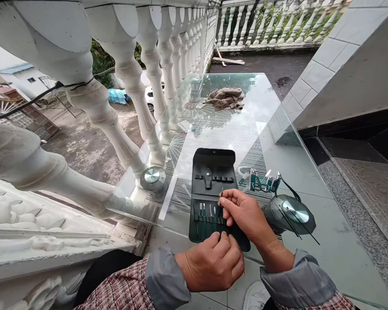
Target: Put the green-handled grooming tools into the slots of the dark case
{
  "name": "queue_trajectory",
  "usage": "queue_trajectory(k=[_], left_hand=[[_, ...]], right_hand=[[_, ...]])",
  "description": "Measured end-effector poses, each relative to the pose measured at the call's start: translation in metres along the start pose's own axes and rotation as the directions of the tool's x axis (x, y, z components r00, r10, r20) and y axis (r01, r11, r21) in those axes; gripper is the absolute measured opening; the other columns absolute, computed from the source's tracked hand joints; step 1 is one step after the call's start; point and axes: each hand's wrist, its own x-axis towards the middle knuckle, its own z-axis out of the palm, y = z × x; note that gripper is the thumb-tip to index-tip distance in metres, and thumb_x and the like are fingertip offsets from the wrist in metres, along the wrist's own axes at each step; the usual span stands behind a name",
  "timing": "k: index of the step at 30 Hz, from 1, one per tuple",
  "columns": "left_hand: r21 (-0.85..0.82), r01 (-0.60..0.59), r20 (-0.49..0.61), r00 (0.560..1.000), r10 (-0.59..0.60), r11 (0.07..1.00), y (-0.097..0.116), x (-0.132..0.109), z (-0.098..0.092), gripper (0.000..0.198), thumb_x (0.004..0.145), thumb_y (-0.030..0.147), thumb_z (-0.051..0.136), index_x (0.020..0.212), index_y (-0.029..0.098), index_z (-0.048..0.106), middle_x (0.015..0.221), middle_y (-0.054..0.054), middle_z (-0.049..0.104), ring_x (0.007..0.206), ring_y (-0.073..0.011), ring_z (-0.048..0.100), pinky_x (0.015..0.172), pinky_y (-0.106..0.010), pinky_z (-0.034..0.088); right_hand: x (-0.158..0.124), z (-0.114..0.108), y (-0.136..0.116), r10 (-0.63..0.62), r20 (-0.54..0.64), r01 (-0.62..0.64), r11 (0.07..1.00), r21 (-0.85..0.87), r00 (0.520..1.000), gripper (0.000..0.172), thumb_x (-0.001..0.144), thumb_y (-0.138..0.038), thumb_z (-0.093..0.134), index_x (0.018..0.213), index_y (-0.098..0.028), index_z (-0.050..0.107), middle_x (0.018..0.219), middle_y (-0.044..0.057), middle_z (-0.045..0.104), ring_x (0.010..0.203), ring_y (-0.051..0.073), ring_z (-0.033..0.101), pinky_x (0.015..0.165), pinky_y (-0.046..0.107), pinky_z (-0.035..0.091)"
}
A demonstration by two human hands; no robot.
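Head view. An open black case (213, 160) is seen at the centre of the frame, laid on a glass desk (287, 168); small green-handled tools (204, 211) are lined up in its lower half. A thin dark tool (222, 190) is pinched between thumb and forefinger of the right hand (245, 211), above the case. The left hand (213, 261) is curled at the case's lower edge, lower centre; whether anything is held by it cannot be told. Right of centre, clippers (252, 180) and thin dark rods (289, 219) are placed. A crumpled brown cloth (225, 99) is located at upper centre.
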Motion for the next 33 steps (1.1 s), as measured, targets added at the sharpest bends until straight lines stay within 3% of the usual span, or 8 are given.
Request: queue_trajectory(k=[4, 9, 14, 17, 20, 26, 33], left_hand=[[-0.009, 0.001, -0.034, 0.999, -0.002, 1.000, -0.001, -0.001, 0.001, 0.026, 0.090, 0.020, 0.040, 0.103, 0.008, 0.060, 0.101, -0.014, 0.063, 0.091, -0.0217, 0.061, 0.074, -0.033, 0.050], [-0.003, 0.005, -0.053, 0.999, -0.005, 1.000, -0.001, -0.002, 0.002, 0.026, 0.090, 0.019, 0.041, 0.102, 0.007, 0.060, 0.101, -0.014, 0.063, 0.091, -0.0217, 0.061, 0.074, -0.032, 0.050], [-0.008, 0.003, -0.060, 0.998, -0.003, 1.000, 0.000, -0.002, 0.003, 0.026, 0.090, 0.019, 0.041, 0.103, 0.008, 0.060, 0.101, -0.014, 0.063, 0.092, -0.0222, 0.062, 0.074, -0.033, 0.050], [-0.006, 0.002, -0.067, 0.998, -0.003, 1.000, 0.000, -0.002, 0.004, 0.026, 0.090, 0.019, 0.042, 0.102, 0.008, 0.061, 0.101, -0.014, 0.063, 0.092, -0.0224, 0.062, 0.073, -0.033, 0.051], [0.005, -0.009, -0.087, 0.996, 0.010, 1.000, 0.000, -0.003, 0.005, 0.027, 0.090, 0.021, 0.042, 0.103, 0.007, 0.062, 0.101, -0.014, 0.064, 0.091, -0.0227, 0.062, 0.074, -0.033, 0.051], [0.031, -0.061, -0.112, 0.992, 0.064, 0.998, -0.002, -0.005, 0.007, 0.030, 0.091, 0.022, 0.042, 0.106, 0.005, 0.061, 0.102, -0.016, 0.064, 0.093, -0.0245, 0.062, 0.078, -0.037, 0.051], [0.026, -0.061, -0.115, 0.991, 0.064, 0.998, -0.003, -0.005, 0.008, 0.030, 0.089, 0.021, 0.043, 0.106, 0.004, 0.061, 0.101, -0.017, 0.064, 0.095, -0.0260, 0.062, 0.082, -0.039, 0.051]], right_hand=[[0.001, 0.002, 0.000, 0.026, 0.015, -0.026, 1.000, -0.006, 1.000, 0.024, 0.072, -0.037, 0.053, 0.086, -0.018, 0.052, 0.047, -0.008, 0.053, 0.032, 0.008, 0.046, 0.035, 0.019, 0.035], [0.001, 0.002, 0.001, 0.006, 0.052, -0.004, 0.999, -0.041, 0.999, 0.043, 0.073, -0.036, 0.051, 0.112, -0.019, 0.047, 0.052, -0.009, 0.053, 0.032, 0.009, 0.045, 0.034, 0.021, 0.036], [0.003, -0.004, 0.004, -0.122, 0.017, 0.123, 0.974, -0.189, 0.992, 0.033, 0.076, -0.034, 0.050, 0.106, -0.021, 0.054, 0.068, -0.004, 0.055, 0.048, 0.011, 0.051, 0.044, 0.025, 0.042], [0.005, -0.008, 0.006, -0.295, -0.023, 0.264, 0.886, -0.380, 0.955, 0.025, 0.079, -0.030, 0.049, 0.100, -0.020, 0.059, 0.077, 0.001, 0.057, 0.065, 0.015, 0.055, 0.065, 0.031, 0.047], [0.005, -0.009, 0.009, -0.415, 0.021, 0.369, 0.782, -0.502, 0.910, 0.025, 0.083, -0.027, 0.047, 0.103, -0.021, 0.060, 0.086, 0.004, 0.058, 0.079, 0.018, 0.056, 0.076, 0.034, 0.045], [0.002, -0.008, 0.013, -0.458, 0.173, 0.459, 0.641, -0.616, 0.872, 0.020, 0.087, -0.024, 0.045, 0.091, -0.021, 0.064, 0.087, 0.004, 0.056, 0.079, 0.016, 0.055, 0.075, 0.031, 0.046], [0.000, -0.014, 0.013, -0.494, 0.228, 0.502, 0.542, -0.674, 0.839, 0.022, 0.088, -0.021, 0.043, 0.091, -0.020, 0.065, 0.087, 0.005, 0.054, 0.078, 0.015, 0.054, 0.072, 0.029, 0.047]])
